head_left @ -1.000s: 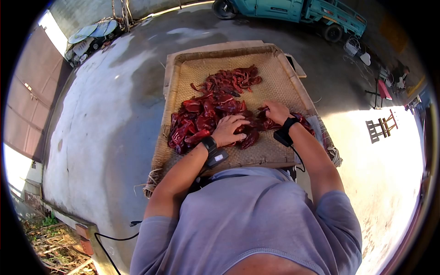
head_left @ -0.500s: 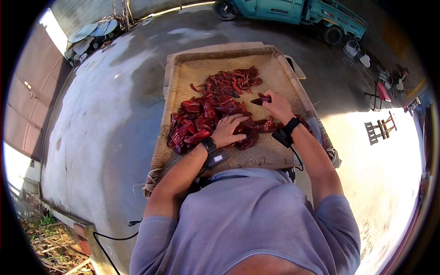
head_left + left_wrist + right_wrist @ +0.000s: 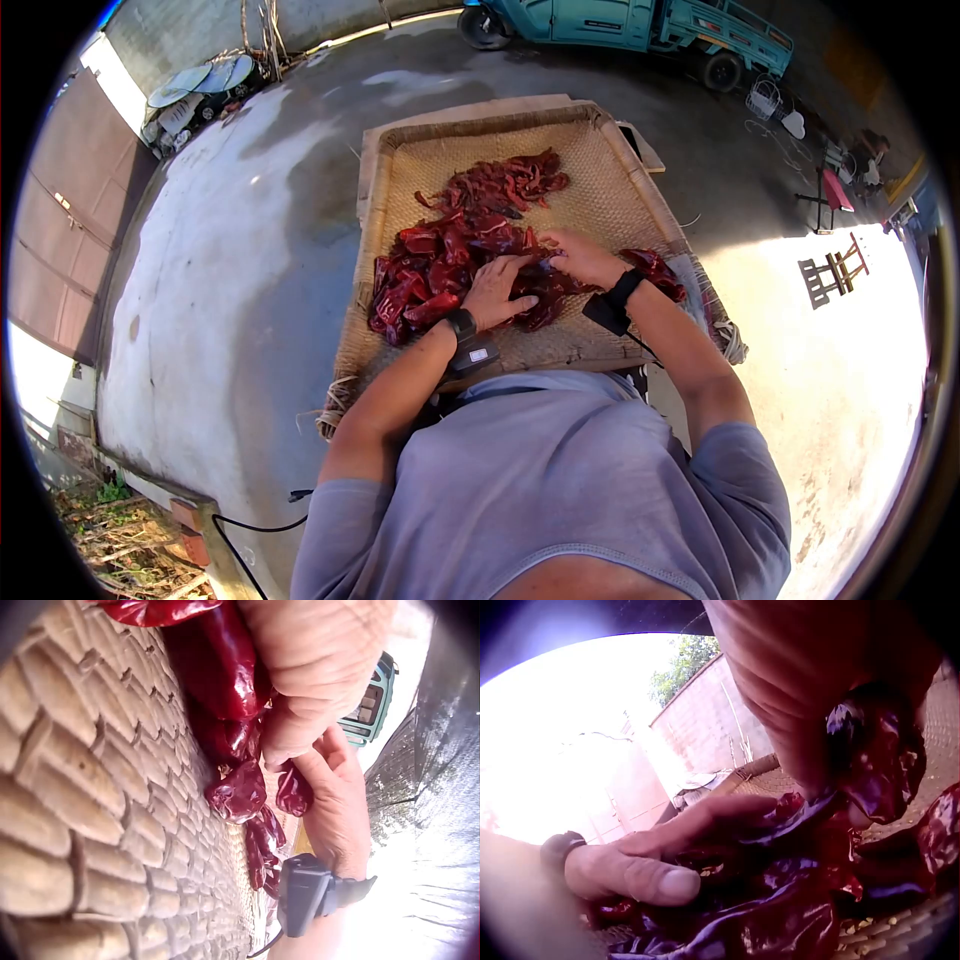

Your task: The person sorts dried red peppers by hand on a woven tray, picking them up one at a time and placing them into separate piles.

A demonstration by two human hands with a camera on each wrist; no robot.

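A pile of glossy dark red dried chili peppers [image 3: 420, 280] lies on a woven tray [image 3: 600, 150]. My left hand [image 3: 493, 292] rests on the pile's right side, its fingers stretched out over the peppers and the thumb apart. Just to the right, my right hand [image 3: 582, 260] is at the pile with its fingertips close to the left fingers. A wrinkled dried chili pepper [image 3: 881, 761] is held under the curled fingers of the right hand, as the right wrist view shows. Part of that pepper is hidden by the palm.
Smaller shrivelled peppers [image 3: 500, 185] form a second heap farther back on the tray. More peppers [image 3: 655, 272] lie by the right rim, beside the right wrist. A turquoise cargo vehicle [image 3: 600, 25] stands beyond on the concrete floor [image 3: 300, 190].
My right hand rose from the peppers with a chili pepper pinched in its fingers, held it over the tray, then came back down and left beside my left hand. The left hand stayed nearly still.
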